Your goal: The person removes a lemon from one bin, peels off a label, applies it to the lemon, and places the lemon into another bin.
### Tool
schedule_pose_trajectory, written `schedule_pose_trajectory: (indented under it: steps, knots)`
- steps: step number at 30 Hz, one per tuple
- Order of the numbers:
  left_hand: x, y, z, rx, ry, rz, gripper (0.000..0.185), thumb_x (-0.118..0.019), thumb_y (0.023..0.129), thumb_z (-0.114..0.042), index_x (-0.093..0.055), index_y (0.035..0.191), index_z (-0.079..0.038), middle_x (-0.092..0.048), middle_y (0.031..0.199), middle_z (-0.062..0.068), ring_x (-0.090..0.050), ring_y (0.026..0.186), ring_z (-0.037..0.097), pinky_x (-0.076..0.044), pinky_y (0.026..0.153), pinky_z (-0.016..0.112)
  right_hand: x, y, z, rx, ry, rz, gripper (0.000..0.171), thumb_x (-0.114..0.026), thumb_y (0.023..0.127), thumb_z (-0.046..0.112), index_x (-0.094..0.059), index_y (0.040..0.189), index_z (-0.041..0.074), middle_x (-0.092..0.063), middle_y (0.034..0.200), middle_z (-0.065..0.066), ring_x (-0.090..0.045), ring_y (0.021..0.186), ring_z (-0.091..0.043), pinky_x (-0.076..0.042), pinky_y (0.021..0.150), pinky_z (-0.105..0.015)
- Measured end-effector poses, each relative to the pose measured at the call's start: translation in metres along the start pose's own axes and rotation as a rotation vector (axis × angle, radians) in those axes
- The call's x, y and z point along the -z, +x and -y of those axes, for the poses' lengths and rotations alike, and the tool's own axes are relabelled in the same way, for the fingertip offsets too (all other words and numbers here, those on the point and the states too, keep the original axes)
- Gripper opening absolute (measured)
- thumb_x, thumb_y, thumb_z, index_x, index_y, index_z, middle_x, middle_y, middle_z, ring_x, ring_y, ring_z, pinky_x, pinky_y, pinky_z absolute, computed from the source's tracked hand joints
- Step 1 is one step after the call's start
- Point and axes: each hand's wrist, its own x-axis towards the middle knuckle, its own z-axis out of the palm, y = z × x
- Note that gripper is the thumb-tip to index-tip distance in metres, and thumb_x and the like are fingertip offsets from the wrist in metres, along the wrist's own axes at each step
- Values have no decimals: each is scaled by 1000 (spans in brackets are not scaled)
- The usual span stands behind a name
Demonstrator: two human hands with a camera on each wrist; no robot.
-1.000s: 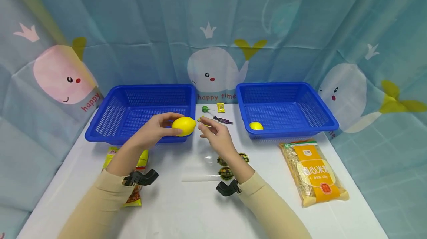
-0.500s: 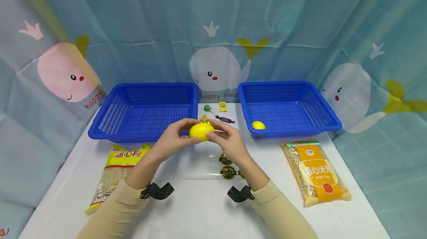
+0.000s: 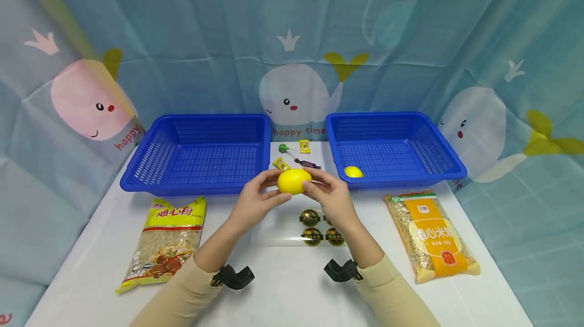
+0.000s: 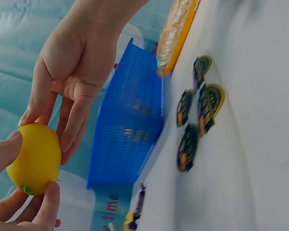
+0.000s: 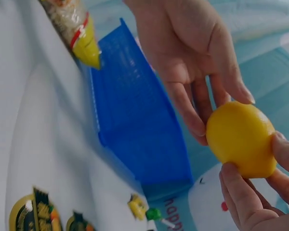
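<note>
A yellow lemon (image 3: pixel 293 181) is held up between both hands over the middle of the table. My left hand (image 3: pixel 253 200) pinches its left end with thumb and fingers. On the opposite end my right hand (image 3: pixel 332 197) grips it in the same way. In the left wrist view the stem tip of the lemon (image 4: pixel 36 159) lies between the left hand's fingers (image 4: pixel 50 204). The right wrist view shows the lemon (image 5: pixel 241 139) from the other side, fingertips of both hands touching it. Another lemon (image 3: pixel 353 172) rests in the front left corner of the right blue basket (image 3: pixel 397 183).
A second blue basket (image 3: pixel 196 187) stands at the back left. Between the baskets lie a green lollipop (image 3: pixel 283 148), yellow candies (image 3: pixel 304 146) and a purple candy (image 3: pixel 307 164). A sticker sheet (image 3: pixel 278 235), a left pasta bag (image 3: pixel 166 246) and a right noodle bag (image 3: pixel 433 238) lie in front.
The left hand has carried the lemon rightward from beside the left basket. The right hand, which held nothing a second ago, has taken hold of it, and both have shifted slightly right.
</note>
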Motion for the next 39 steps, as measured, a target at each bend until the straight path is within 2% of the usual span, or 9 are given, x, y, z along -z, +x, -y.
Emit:
schedule_pose_trajectory:
  steps: [7,13,17,22,25,30,33,39]
  knots:
    - [-15,6,18,22,-1,-20,57,-79,89,-24,-56,139,-9,-56,142,7,-56,129,27,-53,101,32,11,-2,-14,-50,-8,-14,45,-73,94,25,-63,135,9,-60,137,-13,-67,117,-28,-58,92,-34]
    - [-29,15,39,45,67,-40,52,-77,90,-19,-58,137,-8,-60,138,9,-59,127,28,-54,100,34,15,1,-33,-136,-76,-37,47,-73,94,22,-61,137,7,-60,137,-16,-68,112,-29,-58,91,-32]
    - [-36,24,51,53,97,-38,52,-76,92,-16,-57,139,-5,-60,138,12,-58,126,30,-54,101,35,15,7,-45,-186,-97,-79,48,-74,94,22,-60,137,7,-60,136,-17,-68,113,-29,-58,93,-36]
    - [-37,36,61,72,95,-38,53,-75,92,-11,-56,140,-3,-59,138,15,-59,126,32,-53,101,36,14,18,-58,-227,-95,-122,46,-75,93,18,-60,135,7,-61,135,-18,-68,113,-30,-58,92,-39]
    - [-35,41,67,97,102,-32,53,-74,92,-11,-55,140,-2,-59,138,17,-60,125,33,-54,101,38,13,26,-66,-234,-142,-137,46,-75,92,18,-61,135,6,-62,134,-19,-69,112,-32,-59,89,-37]
    - [-33,49,75,149,168,-32,53,-73,93,-14,-55,141,-5,-61,137,18,-61,123,34,-55,98,40,12,35,-73,-244,-260,-157,46,-76,92,22,-62,133,7,-65,131,-18,-69,111,-31,-59,90,-33]
    - [-33,53,79,165,200,-22,52,-73,93,-16,-55,142,-6,-62,136,17,-61,123,32,-55,99,40,12,37,-74,-271,-248,-155,46,-75,92,20,-62,134,5,-64,132,-19,-69,111,-31,-59,91,-35]
    - [-33,57,84,157,214,-10,53,-73,93,-16,-55,142,-5,-62,136,16,-60,125,29,-53,102,38,15,38,-78,-261,-284,-145,47,-75,93,22,-61,134,4,-65,128,-19,-66,114,-31,-59,89,-32]
